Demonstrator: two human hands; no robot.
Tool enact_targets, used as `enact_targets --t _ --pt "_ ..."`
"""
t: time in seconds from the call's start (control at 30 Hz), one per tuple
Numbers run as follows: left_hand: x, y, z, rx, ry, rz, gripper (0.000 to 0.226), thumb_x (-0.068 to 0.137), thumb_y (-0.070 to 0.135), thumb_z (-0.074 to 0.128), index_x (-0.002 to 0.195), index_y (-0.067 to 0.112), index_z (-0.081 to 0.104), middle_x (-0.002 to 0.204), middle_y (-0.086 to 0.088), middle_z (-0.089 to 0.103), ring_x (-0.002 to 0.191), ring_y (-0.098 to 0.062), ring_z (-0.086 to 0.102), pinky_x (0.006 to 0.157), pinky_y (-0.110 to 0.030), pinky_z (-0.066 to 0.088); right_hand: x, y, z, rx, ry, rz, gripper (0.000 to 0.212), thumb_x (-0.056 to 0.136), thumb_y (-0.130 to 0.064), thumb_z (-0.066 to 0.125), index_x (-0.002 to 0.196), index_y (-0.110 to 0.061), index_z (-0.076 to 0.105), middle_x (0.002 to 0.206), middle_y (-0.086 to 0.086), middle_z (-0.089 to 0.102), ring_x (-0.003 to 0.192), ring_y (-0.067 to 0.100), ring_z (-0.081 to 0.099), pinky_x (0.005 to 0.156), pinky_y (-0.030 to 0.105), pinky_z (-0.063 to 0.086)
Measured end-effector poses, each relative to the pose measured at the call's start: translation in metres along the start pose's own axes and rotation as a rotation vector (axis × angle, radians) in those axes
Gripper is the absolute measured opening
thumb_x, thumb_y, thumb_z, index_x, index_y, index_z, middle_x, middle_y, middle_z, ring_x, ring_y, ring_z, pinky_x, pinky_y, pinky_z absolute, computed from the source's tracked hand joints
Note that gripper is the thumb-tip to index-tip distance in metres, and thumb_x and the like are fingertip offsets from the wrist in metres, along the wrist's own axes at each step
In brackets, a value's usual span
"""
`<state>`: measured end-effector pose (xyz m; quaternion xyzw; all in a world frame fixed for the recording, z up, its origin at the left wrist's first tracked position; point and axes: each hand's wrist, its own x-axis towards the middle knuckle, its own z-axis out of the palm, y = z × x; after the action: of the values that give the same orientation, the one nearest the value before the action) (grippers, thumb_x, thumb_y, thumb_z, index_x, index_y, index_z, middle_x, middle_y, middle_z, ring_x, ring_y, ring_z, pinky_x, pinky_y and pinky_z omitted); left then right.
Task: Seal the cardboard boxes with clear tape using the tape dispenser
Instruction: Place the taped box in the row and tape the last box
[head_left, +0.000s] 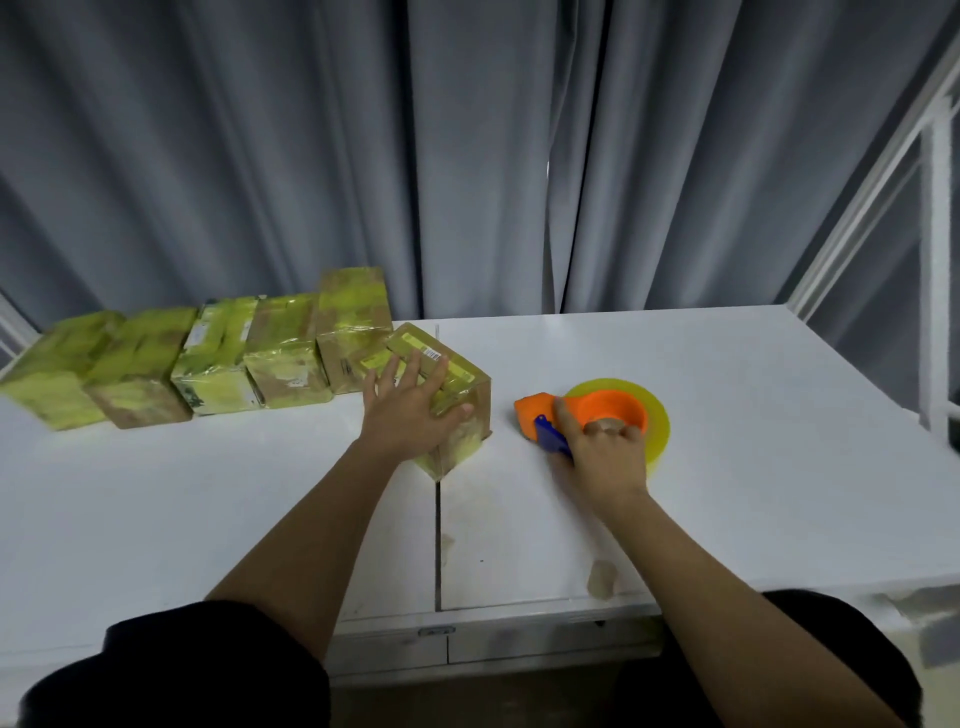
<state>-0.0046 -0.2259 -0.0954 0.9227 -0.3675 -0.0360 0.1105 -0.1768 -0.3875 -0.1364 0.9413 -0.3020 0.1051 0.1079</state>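
A tape-wrapped cardboard box (457, 379) sits skewed near the middle of the white table (727, 467). My left hand (410, 410) lies flat on top of it, fingers spread and straight, thumb over the near right edge. To the right lies the orange tape dispenser (605, 410) with its yellowish roll of clear tape (657, 415) and a blue blade part (550, 436). My right hand (602, 457) grips the dispenser, fingers curled into the orange core, and it rests on the table.
Several more taped boxes (218, 358) stand in a row along the table's back left. Grey curtains hang behind. A white metal frame (940, 260) rises at the right. A seam (438, 545) runs down the tabletop.
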Motion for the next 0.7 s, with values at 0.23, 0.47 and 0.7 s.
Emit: enact_targets --t 0.23,0.47,0.7 --pt "-0.007 0.009 -0.005 0.04 -0.047 -0.067 0.071 0.089 0.072 0.022 0.15 0.04 0.005 0.161 -0.002 -0.002 0.147 -0.026 -0.007 0.115 -0.049 -0.005 -0.009 -0.015 0.013 0.166 0.075 0.055 0.056 0.067 -0.04 0.078 0.116 -0.014 0.069 0.083 0.018 0.064 0.07 0.036 0.062 0.063 0.048 0.049" --pt "-0.032 0.018 -0.015 0.119 -0.007 -0.099 0.05 0.098 0.053 0.013 0.147 0.046 0.017 0.151 -0.007 0.021 0.132 -0.034 0.022 0.106 -0.048 0.017 -0.028 -0.06 -0.055 1.48 -0.065 0.113 0.041 0.103 -0.01 0.038 0.143 -0.021 0.04 0.135 -0.019 0.044 0.12 -0.01 0.046 0.088 -0.003 0.033" --pt "-0.04 -0.001 0.003 0.065 0.251 -0.068 0.068 0.08 0.065 0.01 0.131 0.045 0.051 0.12 -0.011 0.052 0.103 -0.034 0.045 0.092 -0.047 0.03 -0.009 -0.125 -0.039 1.824 -0.109 0.229 0.048 0.101 -0.037 0.038 0.138 -0.052 0.011 0.16 -0.009 0.009 0.146 0.007 0.014 0.12 0.036 0.017"
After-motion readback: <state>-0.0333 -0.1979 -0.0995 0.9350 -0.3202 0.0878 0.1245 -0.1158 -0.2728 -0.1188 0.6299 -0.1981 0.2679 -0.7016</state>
